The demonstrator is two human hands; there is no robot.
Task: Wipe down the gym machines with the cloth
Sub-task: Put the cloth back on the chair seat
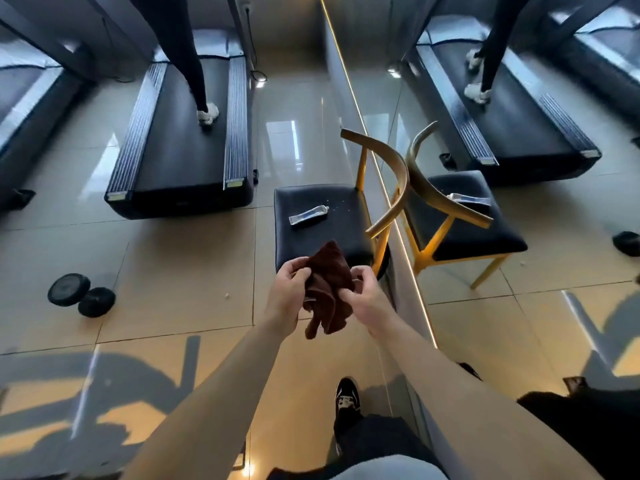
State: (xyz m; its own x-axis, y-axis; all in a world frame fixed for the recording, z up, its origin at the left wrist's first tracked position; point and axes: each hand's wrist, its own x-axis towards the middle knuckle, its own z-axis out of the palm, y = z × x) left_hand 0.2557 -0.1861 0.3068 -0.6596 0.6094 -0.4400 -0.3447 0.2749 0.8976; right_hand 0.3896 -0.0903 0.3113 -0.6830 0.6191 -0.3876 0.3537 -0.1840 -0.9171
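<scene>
I hold a dark brown cloth bunched between both hands in front of me, its lower end hanging loose. My left hand grips its left side and my right hand pinches its right side. Ahead on the left stands a black treadmill with a person's leg and white shoe on its belt. A second treadmill is partly in view at the far left.
A black-seated chair with a yellow frame stands just beyond my hands against a wall mirror, with a silver tube on its seat. A black dumbbell lies on the glossy tiled floor at left. My shoe is below.
</scene>
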